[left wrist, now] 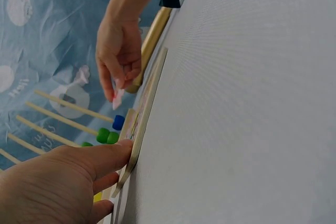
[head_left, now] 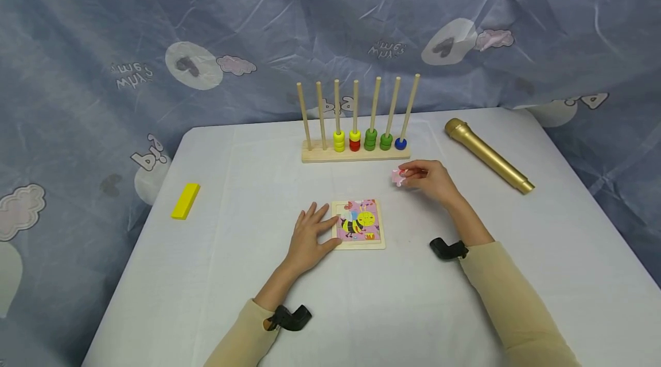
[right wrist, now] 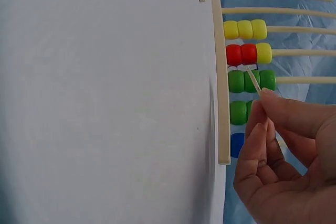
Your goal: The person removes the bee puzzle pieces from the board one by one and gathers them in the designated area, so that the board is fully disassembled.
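Note:
Pinched between the thumb and fingertips of my right hand (head_left: 426, 179) is a small pink puzzle piece (head_left: 397, 177), held up in front of the bead rack. The right wrist view shows that piece (right wrist: 253, 81) edge-on as a thin sliver. A square wooden puzzle board (head_left: 360, 245) with a yellow-and-black bee picture on pink lies on the table. Bare wood shows at the upper left of its picture. My left hand (head_left: 308, 241) rests at the board's left side, its fingers spread, with thumb and index finger touching the edge. The thumb (left wrist: 113, 156) lies along the rim in the left wrist view.
Behind the board stands a wooden bead rack (head_left: 320, 156) with several upright pegs and yellow, red, green and blue beads. A gold microphone (head_left: 488, 155) lies at the back right, a yellow block (head_left: 185, 201) at the left. A patterned blue-grey cloth (head_left: 289, 23) hangs behind the white table.

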